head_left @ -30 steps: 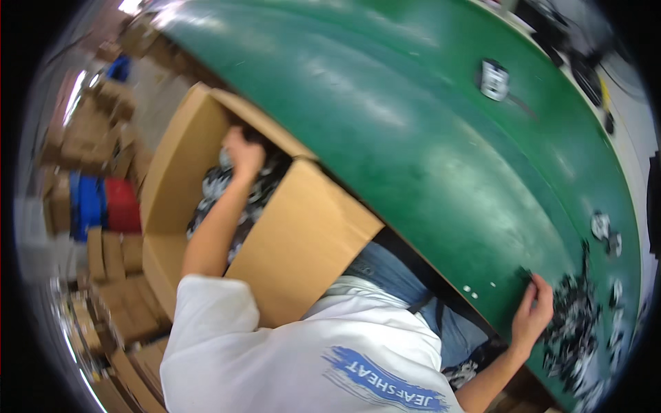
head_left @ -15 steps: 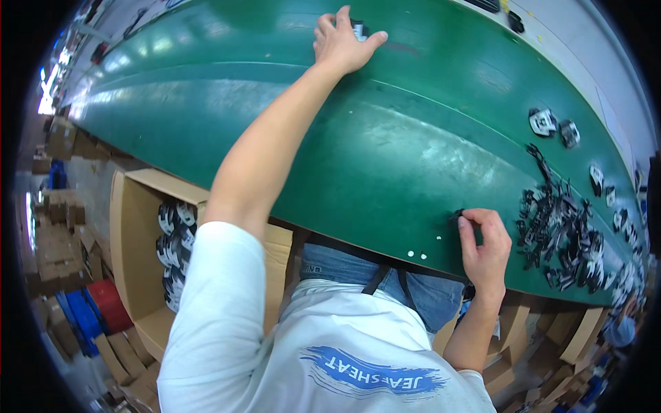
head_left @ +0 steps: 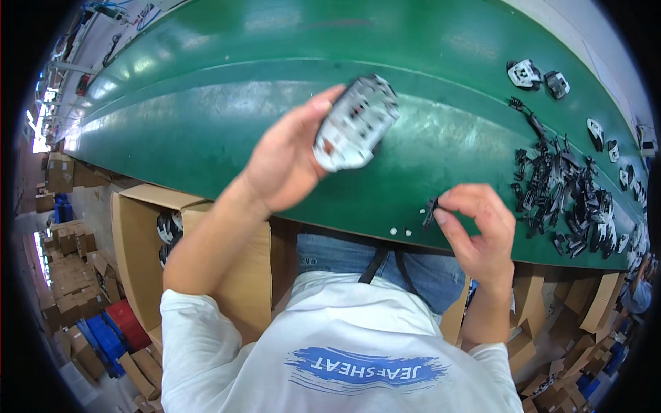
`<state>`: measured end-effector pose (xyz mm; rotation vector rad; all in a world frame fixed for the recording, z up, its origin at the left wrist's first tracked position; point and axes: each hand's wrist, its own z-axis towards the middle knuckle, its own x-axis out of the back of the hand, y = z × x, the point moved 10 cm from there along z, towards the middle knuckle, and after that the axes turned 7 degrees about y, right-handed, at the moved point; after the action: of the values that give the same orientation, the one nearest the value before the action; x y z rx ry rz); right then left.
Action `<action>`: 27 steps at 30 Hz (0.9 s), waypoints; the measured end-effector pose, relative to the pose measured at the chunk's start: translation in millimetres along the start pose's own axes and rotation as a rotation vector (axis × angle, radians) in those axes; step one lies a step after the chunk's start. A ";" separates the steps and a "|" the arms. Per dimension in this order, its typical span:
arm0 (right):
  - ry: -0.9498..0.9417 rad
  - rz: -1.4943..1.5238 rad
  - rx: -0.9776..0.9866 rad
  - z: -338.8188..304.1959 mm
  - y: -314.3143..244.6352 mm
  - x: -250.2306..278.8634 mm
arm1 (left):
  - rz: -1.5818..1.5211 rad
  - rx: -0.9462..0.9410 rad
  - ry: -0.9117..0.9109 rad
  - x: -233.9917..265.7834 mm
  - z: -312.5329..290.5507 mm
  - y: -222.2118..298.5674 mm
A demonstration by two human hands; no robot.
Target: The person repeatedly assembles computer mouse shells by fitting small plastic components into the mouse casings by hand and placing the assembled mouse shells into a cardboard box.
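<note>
My left hand point(head_left: 284, 155) is raised over the near part of the green table and grips an oval plastic housing point(head_left: 359, 120) by its left edge. The housing is white and black, shaped like a computer mouse shell, with its slotted side facing up. Lower down at the right, my right hand point(head_left: 485, 227) pinches a small black plastic clip point(head_left: 430, 210) between thumb and forefinger. Small white discs point(head_left: 394, 231) lie on the table by its near edge, left of the clip. To the right of my right hand spreads a heap of black plastic parts point(head_left: 551, 182).
Two more housings point(head_left: 525, 73) lie at the far right, and several others line the right end of the green table point(head_left: 206, 110). An open cardboard box point(head_left: 131, 268) holding similar housings stands at my left. More boxes point(head_left: 530, 303) are below the table at the right.
My left hand has come back from the far side of the table, bringing the housing toward me. My right hand has shifted slightly left with the clip, which now shows more fully.
</note>
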<state>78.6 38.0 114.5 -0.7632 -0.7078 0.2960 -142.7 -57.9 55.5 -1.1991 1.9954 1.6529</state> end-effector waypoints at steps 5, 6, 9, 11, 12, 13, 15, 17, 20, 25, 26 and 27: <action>0.020 -0.027 0.232 37.5 -51.2 -7.9 | -0.396 0.079 -0.165 -43.4 -44.4 -56.4; 0.013 -0.027 0.224 38.0 -51.7 -9.6 | -0.379 0.082 -0.149 -45.8 -48.6 -64.7; -0.017 -0.148 0.231 36.4 -49.8 -18.6 | -0.217 0.116 -0.005 -47.0 -57.5 -82.3; -0.031 -0.159 0.204 32.6 -50.6 -17.9 | -0.151 0.094 0.010 -49.8 -60.2 -85.2; -0.043 -0.172 0.180 31.0 -49.4 -17.9 | -0.084 0.071 0.020 -50.5 -61.1 -84.1; -0.040 -0.177 0.176 28.2 -49.7 -17.4 | -0.064 0.089 0.007 -53.0 -62.1 -86.0; -0.060 -0.093 0.103 21.6 -44.0 -20.0 | -0.068 0.097 0.001 -54.6 -62.5 -92.4; -0.037 -0.132 0.088 14.6 -37.5 -19.0 | -0.067 0.098 -0.006 -58.9 -61.4 -96.6; -0.025 -0.210 0.048 8.3 -35.9 -13.9 | -0.127 0.079 0.013 -63.9 -63.0 -101.5; -0.065 -0.369 0.037 2.6 -37.4 -16.0 | 0.173 -0.027 0.051 -61.0 -65.2 -111.1; -0.088 -0.306 0.014 1.4 -35.4 -16.0 | 0.171 -0.027 0.049 -61.1 -66.2 -112.5; -0.113 -0.242 -0.009 -0.1 -33.7 -16.5 | 0.143 0.007 0.074 -58.1 -67.3 -116.4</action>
<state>66.5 6.5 130.8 -0.6653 -0.8996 0.1160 -2.3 -95.1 36.6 -1.1549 2.1759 1.6879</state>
